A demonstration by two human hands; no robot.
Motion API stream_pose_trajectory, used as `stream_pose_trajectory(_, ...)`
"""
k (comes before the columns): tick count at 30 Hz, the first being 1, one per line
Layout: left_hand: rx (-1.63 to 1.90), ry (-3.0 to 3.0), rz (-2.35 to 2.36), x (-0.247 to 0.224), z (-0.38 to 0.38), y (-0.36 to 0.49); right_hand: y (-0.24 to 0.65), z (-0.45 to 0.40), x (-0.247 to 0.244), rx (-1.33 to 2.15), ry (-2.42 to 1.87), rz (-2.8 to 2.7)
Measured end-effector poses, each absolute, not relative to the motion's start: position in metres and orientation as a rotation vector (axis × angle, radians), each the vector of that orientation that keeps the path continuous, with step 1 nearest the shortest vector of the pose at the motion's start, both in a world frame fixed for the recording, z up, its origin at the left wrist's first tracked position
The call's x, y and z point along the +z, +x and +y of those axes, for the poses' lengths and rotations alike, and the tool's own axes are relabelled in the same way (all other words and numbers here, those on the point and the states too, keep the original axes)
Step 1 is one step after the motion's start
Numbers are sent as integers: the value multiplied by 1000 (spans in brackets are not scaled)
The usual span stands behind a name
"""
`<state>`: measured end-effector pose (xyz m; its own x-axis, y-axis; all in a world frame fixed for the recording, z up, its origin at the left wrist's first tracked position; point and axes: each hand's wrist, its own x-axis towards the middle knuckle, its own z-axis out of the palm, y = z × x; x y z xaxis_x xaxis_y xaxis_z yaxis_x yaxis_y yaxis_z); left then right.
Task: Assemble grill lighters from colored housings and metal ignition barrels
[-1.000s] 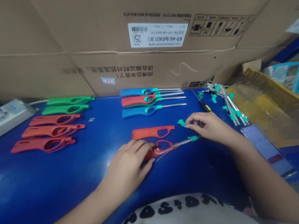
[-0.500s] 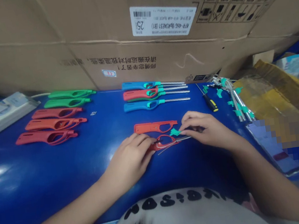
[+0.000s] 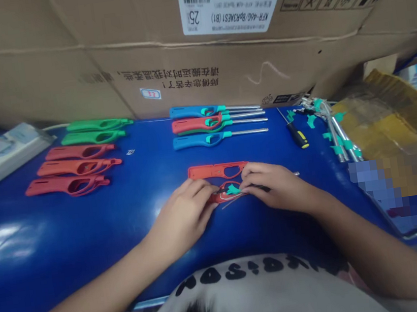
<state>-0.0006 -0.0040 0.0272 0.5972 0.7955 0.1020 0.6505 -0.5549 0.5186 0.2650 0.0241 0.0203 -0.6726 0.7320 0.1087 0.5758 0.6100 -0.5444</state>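
My left hand [image 3: 183, 213] grips a red plastic lighter body [image 3: 224, 196] lying on the blue table [image 3: 69, 235], and covers its handle end. My right hand [image 3: 277, 185] pinches a small teal plastic piece [image 3: 233, 190] against that body. A metal lighter rod runs under my right hand, and its tip [image 3: 296, 174] shows beyond the hand. Just above both hands lies a separate orange-red lighter shell [image 3: 214, 171], touching neither palm but close to my fingers. Much of the red body is hidden by my fingers.
Along the back are green shells [image 3: 97, 129], red shells [image 3: 73, 167] and assembled blue and red lighters [image 3: 204, 124]. To the right lie a yellow-handled screwdriver [image 3: 298, 135] and a bundle of metal rods with teal parts [image 3: 338, 134]. Cardboard cartons [image 3: 181, 62] stand behind the table.
My right hand has moved left and now presses the teal piece onto the red body. The metal rod has swung to lie under that hand. The view has tilted slightly downward.
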Motion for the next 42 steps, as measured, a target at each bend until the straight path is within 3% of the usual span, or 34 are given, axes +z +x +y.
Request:
stream_pose_trajectory(16, 458, 2353, 1115, 24, -2, 1, 255, 18, 17, 192, -821, -2725)
stream_pose_trajectory(42, 507, 2255, 1101, 24, -4, 2, 251, 9, 27, 163, -900, -2787)
